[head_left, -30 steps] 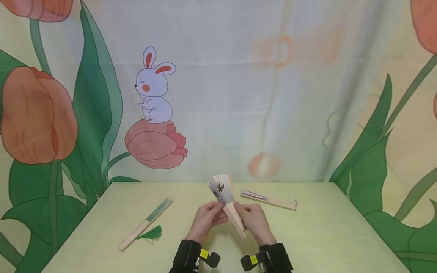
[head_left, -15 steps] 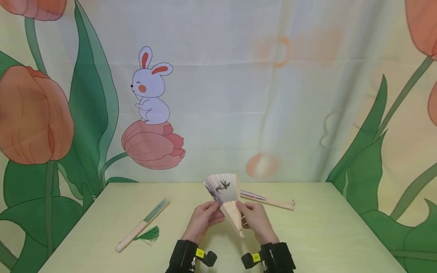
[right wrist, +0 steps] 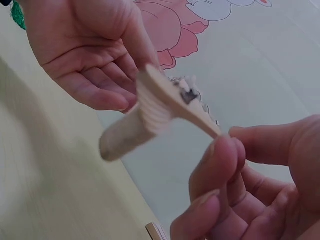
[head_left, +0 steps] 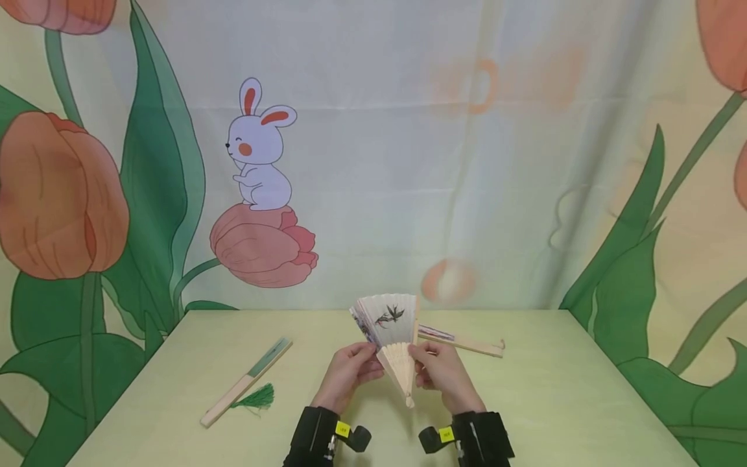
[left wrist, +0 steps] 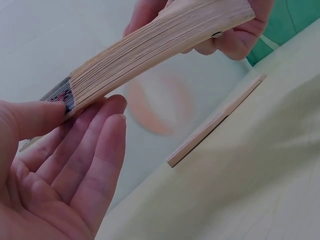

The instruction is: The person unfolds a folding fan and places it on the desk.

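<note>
Head view: fan point(head_left: 397, 337) spread wider, right fingers point(head_left: 423, 356) shifted outward.

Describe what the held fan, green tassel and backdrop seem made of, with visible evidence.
Fan sticks: probably bamboo or wood, matt; pale tan, thin and stiff-looking.
Fan leaf: paper or thin cloth, matt; crisp pleats suit either.
Tassel: apparently thread, finish too small to judge; loose strands spread out.
Backdrop: probably printed cloth, mostly dull; creases and soft folds show.

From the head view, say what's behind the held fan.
The backdrop and a folded fan on the table show past the held fan; its leaf hides the rest.
</note>
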Tool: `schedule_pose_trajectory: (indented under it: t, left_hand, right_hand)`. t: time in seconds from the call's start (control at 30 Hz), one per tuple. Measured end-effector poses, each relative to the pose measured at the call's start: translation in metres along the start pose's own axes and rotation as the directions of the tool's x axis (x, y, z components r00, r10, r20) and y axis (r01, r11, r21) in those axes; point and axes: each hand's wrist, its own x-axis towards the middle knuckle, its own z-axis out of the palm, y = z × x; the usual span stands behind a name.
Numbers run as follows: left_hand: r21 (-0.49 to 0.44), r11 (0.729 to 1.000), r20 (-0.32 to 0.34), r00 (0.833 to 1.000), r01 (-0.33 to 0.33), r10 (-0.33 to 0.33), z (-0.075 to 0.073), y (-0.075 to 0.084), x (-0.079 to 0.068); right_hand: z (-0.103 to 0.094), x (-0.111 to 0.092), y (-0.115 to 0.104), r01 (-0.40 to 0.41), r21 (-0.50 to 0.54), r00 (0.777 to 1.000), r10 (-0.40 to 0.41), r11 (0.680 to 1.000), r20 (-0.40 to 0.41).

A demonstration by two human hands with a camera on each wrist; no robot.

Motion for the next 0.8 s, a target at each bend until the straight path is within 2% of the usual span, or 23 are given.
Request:
schedule_pose_trajectory:
  t: [0.13, 0.37, 0.47, 0.6, 0.8]
  left_hand:
    - [0.017, 1.000, 0.002, 1.000, 0.023, -0.023, -0.005, 0.001, -0.003]
    - [0.009, 1.000, -0.040, 0.999, 0.010, -0.010, -0.016, 0.009, -0.006]
    - [0.001, 1.000, -0.034, 0.999, 0.029, -0.029, -0.013, 0.006, -0.004]
    - [0.012, 1.000, -0.030, 0.999, 0.021, -0.020, -0.006, 0.007, 0.000]
    - [0.035, 0.999, -0.034, 0.999, 0.028, -0.027, -0.004, 0.006, 0.000]
  right_hand:
    - [0.001, -0.002, 0.002, -0.010, 0.014, 1.000, 0.010, 1.000, 0.015]
    - [0.006, 0.005, 0.002, 0.009, 0.024, 0.998, -0.010, 1.000, 0.058]
    - [0.002, 0.005, 0.000, 0.000, 0.001, 0.998, 0.000, 1.000, 0.058]
    - [-0.010, 0.005, -0.004, -0.007, -0.019, 0.998, 0.008, 1.000, 0.065]
    - [-0.023, 0.004, -0.002, -0.048, -0.006, 0.995, 0.048, 0.999, 0.083]
